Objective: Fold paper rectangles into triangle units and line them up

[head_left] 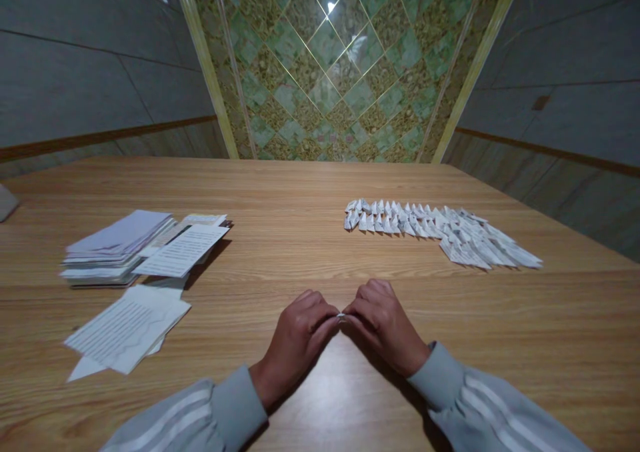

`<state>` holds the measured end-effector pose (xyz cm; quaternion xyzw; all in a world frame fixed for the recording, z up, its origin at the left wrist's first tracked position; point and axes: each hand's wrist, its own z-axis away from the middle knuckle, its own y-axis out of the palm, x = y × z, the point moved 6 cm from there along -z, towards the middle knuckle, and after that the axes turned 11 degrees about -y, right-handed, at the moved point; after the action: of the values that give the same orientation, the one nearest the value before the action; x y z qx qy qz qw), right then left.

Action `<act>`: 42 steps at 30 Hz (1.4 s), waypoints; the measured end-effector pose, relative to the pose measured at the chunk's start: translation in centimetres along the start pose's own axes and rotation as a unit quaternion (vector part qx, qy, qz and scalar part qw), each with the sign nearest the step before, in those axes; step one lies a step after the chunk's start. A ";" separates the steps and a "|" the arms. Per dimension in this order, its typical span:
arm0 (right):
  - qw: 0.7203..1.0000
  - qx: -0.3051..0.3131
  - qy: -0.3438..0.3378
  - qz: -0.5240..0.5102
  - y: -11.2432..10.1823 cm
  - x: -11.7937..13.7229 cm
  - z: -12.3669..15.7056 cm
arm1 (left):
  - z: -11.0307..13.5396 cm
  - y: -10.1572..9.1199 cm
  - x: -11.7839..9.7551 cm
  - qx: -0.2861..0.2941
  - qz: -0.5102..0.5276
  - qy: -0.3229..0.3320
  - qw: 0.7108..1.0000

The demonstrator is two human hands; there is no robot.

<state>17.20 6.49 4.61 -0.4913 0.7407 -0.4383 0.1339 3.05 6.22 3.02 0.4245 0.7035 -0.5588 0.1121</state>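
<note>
My left hand (306, 329) and my right hand (381, 319) meet over the near middle of the table, thumbs and fingertips pinched together. Between them shows a tiny bit of white folded paper (341, 316); the rest of it is hidden by my fingers. Beyond my right hand lie two rows of small folded paper pieces (395, 222) with pointed tips, made from printed sheets. Longer folded paper pieces (480, 249) overlap at the right end of those rows.
On the left stands a stack of paper sheets (107, 255). Printed sheets (183, 251) lean against it, and loose sheets (127, 329) lie in front. The wooden table (280, 199) runs back toward a tiled wall (340, 72). A pale object (6, 202) sits at the far left edge.
</note>
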 end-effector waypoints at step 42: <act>0.963 -0.007 0.142 -0.229 -0.1 -1.9 0.5 | -0.7 -0.2 2.8 0.044 0.394 -0.254 0.882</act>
<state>18.49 7.87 3.96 -0.5817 0.6227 -0.5170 -0.0806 1.41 8.12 1.61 0.5147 0.4003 -0.5878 0.4789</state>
